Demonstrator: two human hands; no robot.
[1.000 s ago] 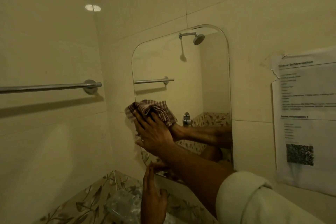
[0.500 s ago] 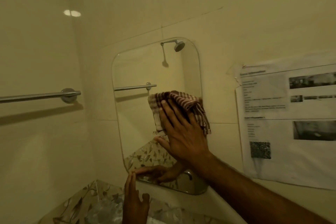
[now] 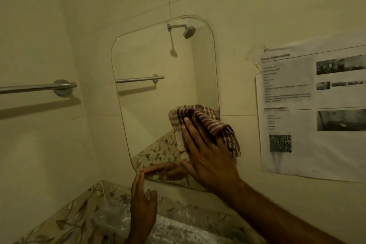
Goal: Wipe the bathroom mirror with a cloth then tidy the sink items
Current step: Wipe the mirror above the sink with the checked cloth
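A frameless mirror (image 3: 154,95) with rounded corners hangs on the cream tiled wall. My right hand (image 3: 208,152) lies flat against its lower right part, pressing a brown and white striped cloth (image 3: 210,121) onto the glass; the cloth hangs past the mirror's right edge. My left hand (image 3: 141,206) is raised below the mirror, fingers straight, fingertips touching its bottom left edge and holding nothing. The mirror reflects a shower head, a towel bar and my left fingers.
A chrome towel bar (image 3: 37,86) is fixed to the left wall. A printed sheet (image 3: 316,109) with a QR code is taped to the wall right of the mirror. Below lies a leaf-patterned ledge (image 3: 79,214) with a blurred clear object (image 3: 111,218).
My right hand has swept the cloth from the mirror's left side to its lower right edge. My left hand stays at the mirror's bottom edge.
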